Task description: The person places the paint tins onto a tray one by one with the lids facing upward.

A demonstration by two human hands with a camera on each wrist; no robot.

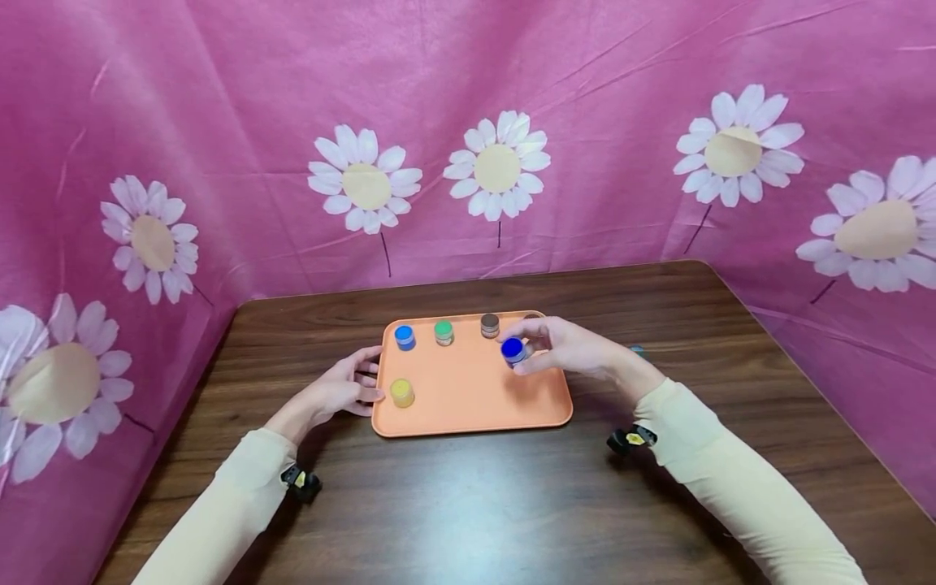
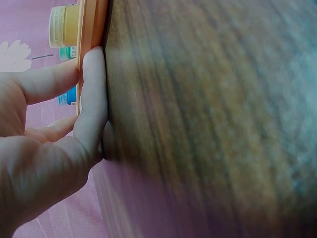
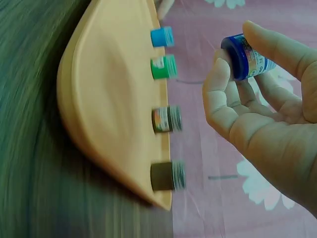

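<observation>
Right hand (image 1: 566, 348) pinches one dark blue jar (image 1: 513, 351); beneath it, one tray (image 1: 468, 402) bears five more jars (image 1: 444, 333). Left hand (image 1: 338, 392), unclenched, touches the tray's edge beside it.

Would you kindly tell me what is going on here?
A person's right-hand grip holds a dark blue jar above the orange tray, while the left-hand grip touches the tray's left edge. A light blue jar, a green jar, a brown jar and another dark jar stand along the tray's far side, and a yellow jar sits toward the near left corner.
</observation>
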